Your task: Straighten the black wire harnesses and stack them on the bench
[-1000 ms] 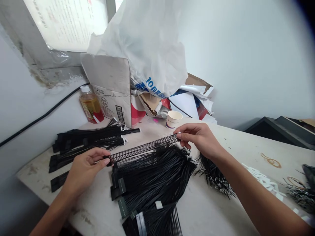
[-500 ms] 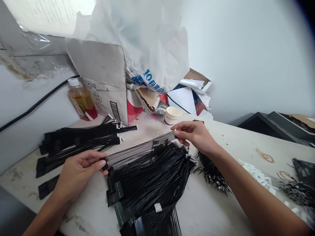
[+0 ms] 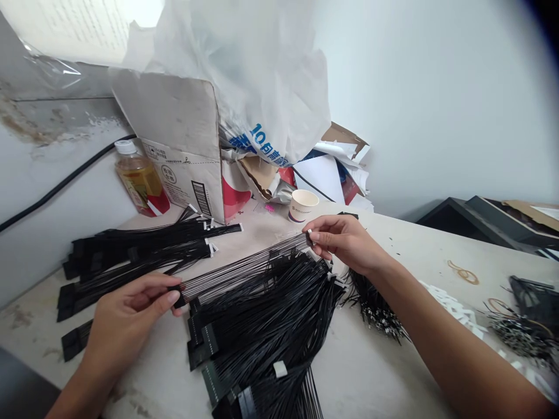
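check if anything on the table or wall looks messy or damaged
Flaking paint mars the wall left of the drink bottle, leaving it patchy. White plastic pieces lie strewn loosely beside the right forearm. The black wire harness between the left hand and right hand shows nothing odd.

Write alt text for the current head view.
The left hand and right hand hold a row of thin black wires by its ends, by a larger black wire pile on a pale table. Behind are a paper cup, bottle and cardboard box.
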Demonstrator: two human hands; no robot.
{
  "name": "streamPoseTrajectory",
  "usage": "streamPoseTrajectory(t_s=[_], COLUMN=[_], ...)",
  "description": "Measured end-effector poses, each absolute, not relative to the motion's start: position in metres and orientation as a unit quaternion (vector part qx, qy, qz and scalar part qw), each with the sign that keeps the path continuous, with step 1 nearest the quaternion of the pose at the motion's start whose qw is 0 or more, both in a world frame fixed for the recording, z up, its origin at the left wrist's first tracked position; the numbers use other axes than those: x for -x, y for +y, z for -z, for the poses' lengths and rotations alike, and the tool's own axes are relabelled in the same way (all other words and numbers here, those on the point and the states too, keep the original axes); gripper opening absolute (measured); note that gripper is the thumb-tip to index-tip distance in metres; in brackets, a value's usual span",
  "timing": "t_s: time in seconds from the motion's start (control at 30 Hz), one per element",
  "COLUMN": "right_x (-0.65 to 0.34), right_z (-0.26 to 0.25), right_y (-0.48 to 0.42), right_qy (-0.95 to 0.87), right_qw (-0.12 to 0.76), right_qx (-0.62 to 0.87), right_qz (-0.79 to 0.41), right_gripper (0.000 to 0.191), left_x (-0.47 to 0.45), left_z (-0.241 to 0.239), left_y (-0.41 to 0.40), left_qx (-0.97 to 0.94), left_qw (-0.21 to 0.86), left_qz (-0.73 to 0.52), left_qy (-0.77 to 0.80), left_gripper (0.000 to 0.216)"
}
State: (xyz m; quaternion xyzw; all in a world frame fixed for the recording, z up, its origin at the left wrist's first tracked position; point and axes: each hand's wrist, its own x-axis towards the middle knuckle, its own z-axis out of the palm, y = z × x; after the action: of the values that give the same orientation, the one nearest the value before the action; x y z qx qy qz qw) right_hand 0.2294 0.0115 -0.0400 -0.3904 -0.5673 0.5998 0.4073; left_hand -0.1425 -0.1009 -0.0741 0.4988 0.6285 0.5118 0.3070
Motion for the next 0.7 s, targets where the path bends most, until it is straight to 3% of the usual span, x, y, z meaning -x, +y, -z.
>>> streamPoseTrajectory(t_s=[0.7], right_x=[-0.237], right_z=[0.034], right_y=[0.009], right_qy=[-0.624], right_qw=[0.366], right_qx=[0.386], right_qz=[-0.573], right_gripper=[0.026], left_x=[0.158], left_z=[0.087], left_y=[-0.100], left_qx=[-0.473], left_qw=[0.347], left_qz=[-0.508], left_qy=[0.631], left_gripper=[0.036])
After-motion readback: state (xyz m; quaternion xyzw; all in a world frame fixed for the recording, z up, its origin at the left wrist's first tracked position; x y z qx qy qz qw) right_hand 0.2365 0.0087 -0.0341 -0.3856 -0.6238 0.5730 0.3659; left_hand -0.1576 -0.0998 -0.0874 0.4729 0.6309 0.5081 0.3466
